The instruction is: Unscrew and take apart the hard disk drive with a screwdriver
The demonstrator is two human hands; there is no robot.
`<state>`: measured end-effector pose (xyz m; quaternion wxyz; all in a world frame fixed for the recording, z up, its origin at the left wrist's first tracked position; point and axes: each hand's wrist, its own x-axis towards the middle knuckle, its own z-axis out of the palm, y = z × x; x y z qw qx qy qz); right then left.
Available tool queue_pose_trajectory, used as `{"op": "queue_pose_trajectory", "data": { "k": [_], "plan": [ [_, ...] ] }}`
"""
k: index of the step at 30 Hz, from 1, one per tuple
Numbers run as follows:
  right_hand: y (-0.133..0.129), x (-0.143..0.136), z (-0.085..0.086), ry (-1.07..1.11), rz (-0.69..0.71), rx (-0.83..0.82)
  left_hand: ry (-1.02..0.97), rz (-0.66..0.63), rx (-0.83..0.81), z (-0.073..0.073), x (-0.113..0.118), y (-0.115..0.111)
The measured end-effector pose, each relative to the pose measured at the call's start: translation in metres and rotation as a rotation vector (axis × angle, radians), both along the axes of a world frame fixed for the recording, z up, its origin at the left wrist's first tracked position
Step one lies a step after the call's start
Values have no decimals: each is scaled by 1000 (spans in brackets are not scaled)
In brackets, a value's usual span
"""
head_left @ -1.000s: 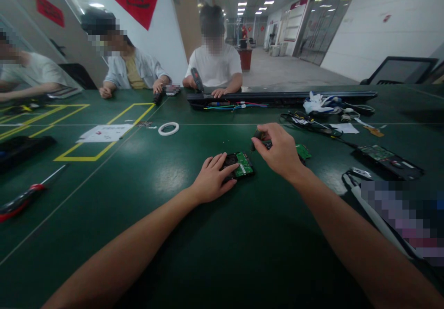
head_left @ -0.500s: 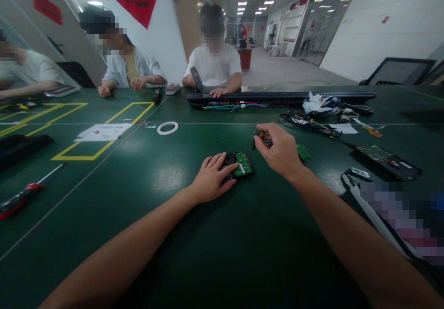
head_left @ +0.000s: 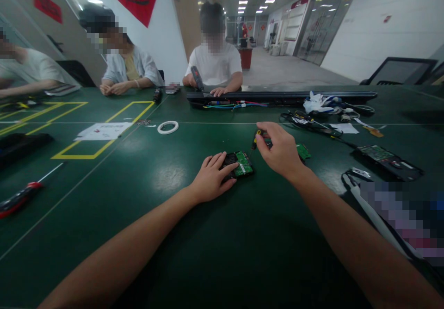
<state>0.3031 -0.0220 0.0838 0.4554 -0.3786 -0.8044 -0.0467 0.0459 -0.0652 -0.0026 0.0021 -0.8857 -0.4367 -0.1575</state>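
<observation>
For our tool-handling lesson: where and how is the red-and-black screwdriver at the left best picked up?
Probably by its thick handle, the left hand being nearer, coming down from above on the near side: it lies flat, handle toward the wearer, thin metal shaft pointing away.

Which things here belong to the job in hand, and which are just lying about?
In the job, by the look of it:
- hard drive, under the left hand
- small screwdriver, held in the right hand

Apparently just lying about:
- red-and-black screwdriver
- white ring
- paper sheet
- gloves
</observation>
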Motion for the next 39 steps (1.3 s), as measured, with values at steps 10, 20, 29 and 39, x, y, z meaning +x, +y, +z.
{"op": "queue_pose_trajectory", "data": {
  "k": [10, 20, 29, 39],
  "plan": [
    [-2, 0, 2, -22, 14, 31, 0, -6, 3, 0, 0, 0],
    [-1, 0, 0, -15, 16, -29, -4, -3, 1, 1, 1, -1],
    [-3, -2, 4, -32, 28, 12, 18, -3, 13, 1, 1, 0],
    [-2, -1, 3, -11, 22, -8, 12, -4, -2, 2, 0, -1]
  ]
}}
